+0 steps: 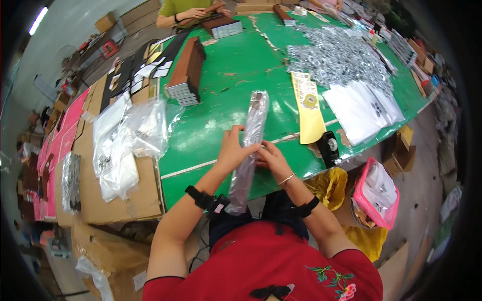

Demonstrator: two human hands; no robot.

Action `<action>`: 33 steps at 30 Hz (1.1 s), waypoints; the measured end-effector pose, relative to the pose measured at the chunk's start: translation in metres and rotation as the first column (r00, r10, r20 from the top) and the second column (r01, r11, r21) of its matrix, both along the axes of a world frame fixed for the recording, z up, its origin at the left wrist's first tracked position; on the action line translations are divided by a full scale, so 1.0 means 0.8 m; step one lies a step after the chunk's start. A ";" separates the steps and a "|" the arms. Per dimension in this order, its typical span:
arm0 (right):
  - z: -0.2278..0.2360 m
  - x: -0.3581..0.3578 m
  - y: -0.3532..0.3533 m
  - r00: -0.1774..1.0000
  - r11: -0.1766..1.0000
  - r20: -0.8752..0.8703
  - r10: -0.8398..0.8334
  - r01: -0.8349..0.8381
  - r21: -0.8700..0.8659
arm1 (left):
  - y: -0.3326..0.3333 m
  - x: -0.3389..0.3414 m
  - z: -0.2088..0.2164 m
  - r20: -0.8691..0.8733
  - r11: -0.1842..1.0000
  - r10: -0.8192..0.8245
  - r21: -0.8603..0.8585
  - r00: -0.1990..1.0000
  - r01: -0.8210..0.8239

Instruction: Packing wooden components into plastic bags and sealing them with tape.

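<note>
A long, narrow clear plastic bag (255, 118) stretches in front of me over the near edge of the green table (216, 120). Something slim, brown at its far end, shows through the film. My left hand (234, 151) grips the bag from its left side, thumb across the top. From the right, the fingers of my right hand (274, 159) close on the bag's middle, near the left thumb. The bag's near end hangs toward my lap and looks flat. Part of my right fingers is hidden.
Brown strips with metal ends are stacked (188, 70) ahead left. Clear bags (118, 145) lie on cardboard at left; more bags (359, 110), a yellow sticker sheet (307, 110) and a metal-parts heap (341, 55) are right. A pink basket (376, 193) stands below. A co-worker (188, 12) handles strips opposite.
</note>
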State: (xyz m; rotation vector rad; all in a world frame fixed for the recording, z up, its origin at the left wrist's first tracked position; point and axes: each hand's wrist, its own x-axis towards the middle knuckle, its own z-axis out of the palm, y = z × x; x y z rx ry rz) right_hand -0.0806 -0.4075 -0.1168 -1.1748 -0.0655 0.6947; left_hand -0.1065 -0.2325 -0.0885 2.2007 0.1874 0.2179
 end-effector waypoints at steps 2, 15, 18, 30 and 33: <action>-0.007 -0.003 0.001 0.995 0.999 0.096 0.034 -0.037 0.035 | -0.014 -0.012 0.010 0.096 0.993 -0.032 0.112 0.995 0.021; 0.059 0.040 -0.059 0.367 0.856 0.925 -0.100 0.506 -0.108 | 0.041 -0.055 0.087 -0.115 0.739 -0.296 0.601 0.948 0.304; 0.033 0.035 -0.023 0.483 0.908 0.876 0.015 0.361 -0.215 | 0.050 -0.054 0.057 -0.071 0.760 -0.287 0.590 0.955 0.272; 0.018 0.040 -0.007 0.789 0.968 0.604 -0.115 0.227 -0.111 | -0.005 -0.028 0.031 0.200 0.900 -0.041 0.434 0.979 -0.051; 0.006 0.036 -0.006 0.810 0.965 0.558 -0.181 0.255 -0.056 | -0.018 -0.026 0.026 0.246 0.905 0.038 0.403 0.968 -0.138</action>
